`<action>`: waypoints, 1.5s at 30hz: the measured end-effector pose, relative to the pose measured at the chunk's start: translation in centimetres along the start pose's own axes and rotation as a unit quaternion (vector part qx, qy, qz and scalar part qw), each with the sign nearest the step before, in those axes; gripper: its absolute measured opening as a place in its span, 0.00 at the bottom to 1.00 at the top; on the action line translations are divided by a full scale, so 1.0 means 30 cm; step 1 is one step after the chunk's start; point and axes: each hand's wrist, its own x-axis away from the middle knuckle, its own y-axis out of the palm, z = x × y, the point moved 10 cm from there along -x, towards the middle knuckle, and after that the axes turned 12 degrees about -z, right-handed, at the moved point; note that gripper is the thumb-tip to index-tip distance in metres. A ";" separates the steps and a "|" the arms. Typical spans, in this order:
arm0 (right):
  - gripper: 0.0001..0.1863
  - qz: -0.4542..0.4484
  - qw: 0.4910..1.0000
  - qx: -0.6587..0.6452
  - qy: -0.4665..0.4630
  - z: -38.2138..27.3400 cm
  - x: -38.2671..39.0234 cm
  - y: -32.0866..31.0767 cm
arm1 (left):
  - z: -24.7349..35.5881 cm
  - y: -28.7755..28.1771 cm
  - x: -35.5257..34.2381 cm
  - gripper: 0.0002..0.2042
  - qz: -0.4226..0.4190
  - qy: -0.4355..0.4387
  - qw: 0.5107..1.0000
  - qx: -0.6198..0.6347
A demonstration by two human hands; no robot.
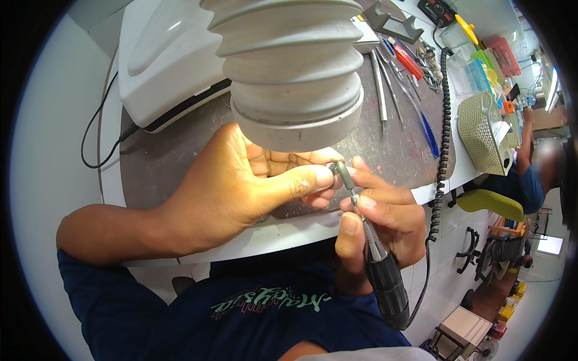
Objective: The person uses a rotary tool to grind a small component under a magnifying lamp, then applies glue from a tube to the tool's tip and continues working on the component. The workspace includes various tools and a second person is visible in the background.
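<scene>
The left hand (pixel 253 180) pinches a small metal piece (pixel 333 169) under the grey ribbed hose (pixel 292 72). At its 3 o'clock, the right hand (pixel 379 219) grips a rotary handpiece (pixel 376 259), its bit touching the piece, above the dark worktop (pixel 180 150).

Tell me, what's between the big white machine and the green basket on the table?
In the head view, the wide grey ribbed hose hangs between the white machine and the green basket, with long thin tools lying on the dark mat.
</scene>
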 end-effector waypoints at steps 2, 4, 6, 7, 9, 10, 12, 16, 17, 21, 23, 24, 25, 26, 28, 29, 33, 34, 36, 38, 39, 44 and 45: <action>0.12 0.002 1.000 0.001 0.000 0.001 0.002 -0.001 | -0.005 -0.002 0.000 0.12 0.002 0.000 1.000 0.003; 0.12 -0.004 1.000 0.002 -0.005 -0.002 -0.002 0.000 | -0.001 0.002 -0.003 0.12 -0.004 0.011 1.000 0.005; 0.12 -0.003 1.000 0.003 -0.006 -0.003 -0.003 0.001 | 0.002 0.006 -0.005 0.12 -0.007 0.018 1.000 0.009; 0.12 0.002 1.000 0.003 -0.004 -0.001 -0.002 0.001 | 0.004 0.008 -0.005 0.12 -0.008 0.020 1.000 0.013; 0.12 0.012 1.000 0.003 0.002 0.001 0.003 -0.003 | 0.005 0.008 -0.003 0.12 -0.004 0.013 1.000 0.013; 0.12 0.010 1.000 0.005 0.002 0.001 0.002 -0.003 | 0.006 0.007 -0.001 0.12 0.000 0.005 1.000 0.008; 0.12 -0.004 1.000 0.008 -0.001 -0.004 -0.004 -0.002 | 0.007 0.006 0.000 0.12 -0.003 0.006 1.000 0.006; 0.13 0.016 1.000 0.006 0.002 -0.003 0.007 -0.014 | 0.012 0.008 -0.001 0.13 -0.002 0.013 1.000 0.017; 0.13 0.024 1.000 0.005 0.001 -0.001 0.011 -0.019 | 0.013 0.009 -0.001 0.13 0.005 0.008 1.000 0.019; 0.13 0.018 1.000 0.000 -0.009 -0.002 0.006 -0.018 | 0.025 0.015 0.002 0.13 0.004 0.024 1.000 0.006; 0.13 0.011 1.000 0.005 -0.008 -0.003 0.003 -0.015 | 0.032 0.014 -0.002 0.14 -0.007 0.047 0.999 0.001; 0.13 0.008 1.000 0.007 -0.007 -0.003 0.003 -0.012 | 0.028 0.011 -0.002 0.13 -0.006 0.047 0.999 0.007; 0.13 0.004 1.000 0.008 -0.007 -0.003 0.003 -0.010 | 0.025 0.008 -0.002 0.13 -0.004 0.047 0.999 0.013; 0.13 0.000 1.000 0.009 -0.007 -0.003 0.003 -0.008 | 0.023 0.006 -0.001 0.13 -0.003 0.047 0.999 0.019; 0.13 -0.015 1.000 0.013 -0.008 -0.005 0.002 -0.003 | 0.021 0.007 -0.001 0.13 -0.007 0.039 0.999 0.028; 0.14 -0.024 1.000 0.015 -0.010 -0.007 0.001 0.000 | 0.021 0.008 -0.001 0.12 -0.008 0.035 0.999 0.033; 0.15 -0.032 0.999 -0.002 -0.024 -0.008 0.005 -0.007 | 0.034 0.017 0.002 0.11 -0.002 0.037 0.999 0.036; 0.15 -0.037 0.999 -0.007 -0.027 -0.010 0.004 -0.006 | 0.030 0.013 0.000 0.12 -0.005 0.045 0.999 0.030; 0.15 -0.058 0.998 -0.010 -0.030 -0.023 -0.003 -0.003 | 0.032 0.010 -0.004 0.12 -0.007 0.053 0.998 0.014; 0.15 -0.073 0.997 -0.003 -0.030 -0.034 -0.009 0.009 | 0.038 0.007 -0.007 0.12 -0.004 0.056 0.998 -0.005; 0.15 -0.080 0.996 0.001 -0.031 -0.039 -0.011 0.015 | 0.037 0.003 -0.006 0.12 0.005 0.057 0.998 -0.007; 0.15 -0.068 0.997 0.007 -0.031 -0.036 -0.016 0.018 | 0.028 0.000 0.002 0.13 0.021 0.048 0.999 0.000; 0.15 -0.065 0.997 0.006 -0.029 -0.035 -0.015 0.016 | 0.025 0.003 0.000 0.13 0.016 0.040 0.999 -0.001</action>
